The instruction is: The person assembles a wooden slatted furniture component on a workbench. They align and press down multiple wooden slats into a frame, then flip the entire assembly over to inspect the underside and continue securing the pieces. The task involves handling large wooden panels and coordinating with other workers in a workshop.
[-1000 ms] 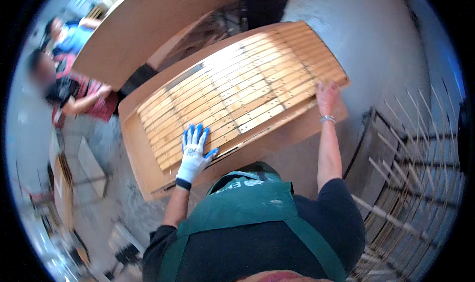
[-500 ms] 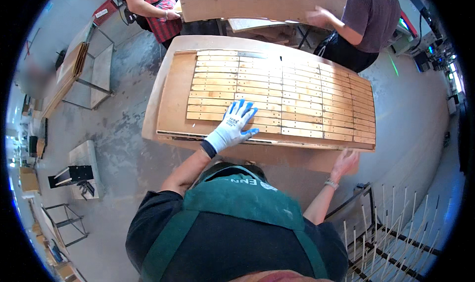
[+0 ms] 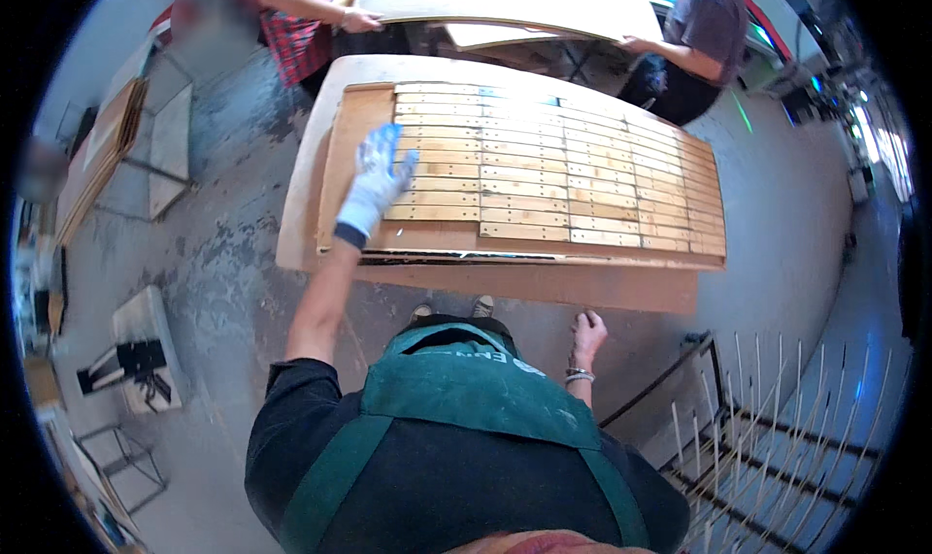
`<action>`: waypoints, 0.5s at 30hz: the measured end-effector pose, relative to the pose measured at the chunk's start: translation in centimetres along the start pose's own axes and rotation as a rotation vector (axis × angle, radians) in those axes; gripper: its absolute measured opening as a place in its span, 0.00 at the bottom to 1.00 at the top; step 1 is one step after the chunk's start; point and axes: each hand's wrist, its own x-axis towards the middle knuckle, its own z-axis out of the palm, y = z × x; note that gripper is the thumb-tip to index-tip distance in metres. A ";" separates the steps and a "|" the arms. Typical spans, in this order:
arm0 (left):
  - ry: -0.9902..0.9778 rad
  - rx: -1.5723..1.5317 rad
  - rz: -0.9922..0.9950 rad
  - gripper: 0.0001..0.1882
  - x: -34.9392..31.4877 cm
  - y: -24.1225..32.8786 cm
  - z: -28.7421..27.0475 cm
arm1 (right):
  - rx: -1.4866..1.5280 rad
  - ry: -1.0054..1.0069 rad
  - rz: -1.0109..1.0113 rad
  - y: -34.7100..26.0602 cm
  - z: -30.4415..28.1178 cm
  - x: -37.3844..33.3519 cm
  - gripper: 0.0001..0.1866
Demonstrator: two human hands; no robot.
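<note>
My left hand [image 3: 377,179], in a white glove with blue fingertips, lies with fingers apart at the left end of the rows of wooden strips [image 3: 524,187]. These narrow strips have dark dots near their ends and lie side by side on a brown board [image 3: 340,187]. My right hand [image 3: 588,336] is bare, with a band at the wrist. It hangs in front of the stack, apart from it, fingers loosely curled and nothing visible in them. Below the board, a lower brown panel [image 3: 544,286] juts toward me.
Across the stack, two people hold a large pale panel [image 3: 505,2] between them. A metal rack with upright rods [image 3: 767,437] stands near my right side. To the left are a cart with leaning boards [image 3: 102,161] and a low stand with a black object [image 3: 146,355].
My left hand has slid left and farther from me along the strips. My right hand has left the board's front right corner and drawn back. The other people's panel has tipped flatter.
</note>
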 end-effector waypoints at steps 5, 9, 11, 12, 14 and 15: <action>-0.202 0.170 -0.327 0.47 11.3 -6.6 4.5 | -0.277 -0.158 -0.242 -0.7 -0.3 -6.2 0.16; -0.249 0.159 -0.281 0.48 13.7 -3.6 7.2 | -0.439 -0.148 -0.203 0.8 -3.0 -10.7 0.16; -0.224 0.155 -0.211 0.48 13.9 -3.0 8.2 | -0.438 -0.155 -0.110 2.4 -4.0 -12.0 0.15; -0.243 0.121 -0.226 0.47 14.1 -3.0 7.9 | -0.415 -0.160 -0.047 3.8 -4.5 -12.3 0.15; -0.241 0.134 -0.169 0.46 14.0 -4.6 7.5 | -0.386 -0.192 0.003 5.8 -4.5 -11.7 0.15; -0.245 0.144 -0.140 0.45 13.8 -5.0 7.3 | -0.386 -0.213 0.004 6.0 -4.2 -11.5 0.15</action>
